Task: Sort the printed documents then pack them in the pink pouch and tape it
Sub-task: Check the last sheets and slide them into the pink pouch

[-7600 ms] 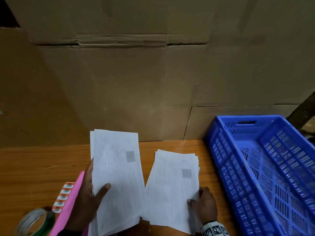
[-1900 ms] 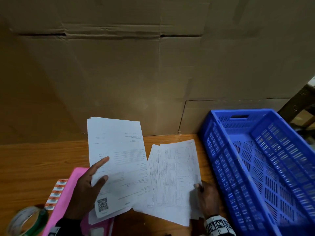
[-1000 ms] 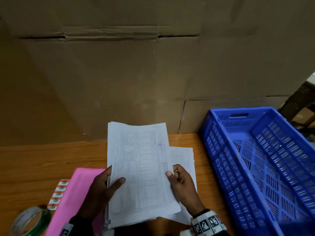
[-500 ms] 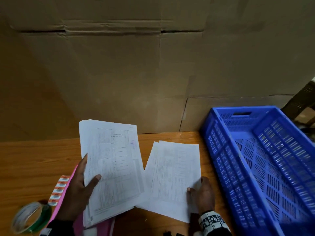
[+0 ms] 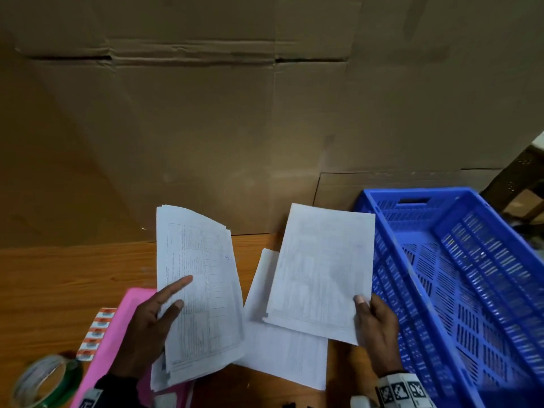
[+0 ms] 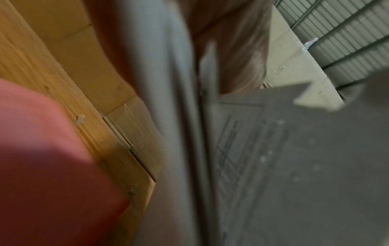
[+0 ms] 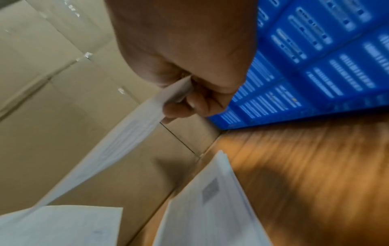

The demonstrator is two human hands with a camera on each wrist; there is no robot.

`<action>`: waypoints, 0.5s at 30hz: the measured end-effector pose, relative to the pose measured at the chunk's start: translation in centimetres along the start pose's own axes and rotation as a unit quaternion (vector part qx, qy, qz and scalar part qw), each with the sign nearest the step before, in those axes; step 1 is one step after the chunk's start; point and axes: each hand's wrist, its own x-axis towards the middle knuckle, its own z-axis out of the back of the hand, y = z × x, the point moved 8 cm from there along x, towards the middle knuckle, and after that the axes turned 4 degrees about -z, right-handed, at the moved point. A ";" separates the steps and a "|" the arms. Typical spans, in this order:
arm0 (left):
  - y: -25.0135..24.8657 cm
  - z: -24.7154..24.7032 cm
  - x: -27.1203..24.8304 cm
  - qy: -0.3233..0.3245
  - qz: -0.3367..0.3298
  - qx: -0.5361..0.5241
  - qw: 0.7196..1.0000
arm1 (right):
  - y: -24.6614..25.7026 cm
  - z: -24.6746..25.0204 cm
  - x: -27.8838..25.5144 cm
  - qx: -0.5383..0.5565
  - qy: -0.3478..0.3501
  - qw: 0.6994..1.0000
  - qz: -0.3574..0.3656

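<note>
My left hand (image 5: 153,322) holds a stack of printed documents (image 5: 200,293) tilted up above the table, thumb and forefinger on its face. My right hand (image 5: 374,322) pinches the lower right corner of a single printed sheet (image 5: 321,272), lifted above a second pile of sheets (image 5: 282,343) lying flat on the wood. In the right wrist view the lifted sheet (image 7: 118,143) is pinched between thumb and fingers (image 7: 179,109), above the flat pile (image 7: 210,203). The pink pouch (image 5: 109,343) lies under my left hand at the table's near left. The left wrist view is blurred, showing paper (image 6: 284,166) and pink pouch (image 6: 46,166).
A blue slatted crate (image 5: 459,284) stands along the right side, close to my right hand. A roll of clear tape (image 5: 41,381) sits at the near left, with a strip of small labels (image 5: 95,334) beside the pouch. Cardboard boxes (image 5: 235,128) wall off the back of the wooden table (image 5: 67,278).
My right hand, which rested on the flat pile half a second ago, now holds one sheet raised above it. The left stack has shifted slightly right, and my forefinger has lifted onto its face.
</note>
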 end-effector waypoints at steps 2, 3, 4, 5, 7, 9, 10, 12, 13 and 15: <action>-0.3 -0.5 0.2 0.010 -0.011 0.020 1.000 | 1.7 -1.2 -0.5 0.057 0.055 0.997 -0.011; -0.6 -0.8 0.3 0.013 -0.017 0.026 0.999 | 2.4 -2.0 -0.9 0.082 0.083 0.993 -0.026; -0.9 -1.1 0.4 0.015 -0.018 0.027 0.999 | 2.8 -3.0 -1.2 0.095 0.115 0.988 -0.040; -1.0 -1.5 0.4 0.019 -0.016 0.020 0.999 | 3.2 -4.0 -1.7 0.096 0.144 0.983 -0.054; -1.6 -2.0 0.3 0.025 -0.012 0.007 1.000 | 3.7 -6.4 -2.8 0.101 0.200 0.973 -0.061; -2.4 -2.5 0.2 0.023 -0.013 -0.007 1.000 | 3.6 -8.6 -3.7 0.125 0.225 0.964 -0.066; -2.8 -2.7 0.1 0.014 -0.005 -0.010 1.000 | 3.3 -9.5 -3.9 0.129 0.233 0.962 -0.063; -3.4 -2.9 -0.1 -0.001 0.024 -0.025 0.999 | 3.1 -11.3 -4.7 0.116 0.257 0.958 -0.052; -3.5 -3.1 -0.2 0.001 0.037 -0.039 0.999 | 2.8 -11.9 -5.0 0.101 0.270 0.957 -0.046; -3.2 -3.0 -0.2 0.000 0.037 -0.043 0.998 | 2.4 -12.8 -5.4 0.060 0.286 0.956 -0.032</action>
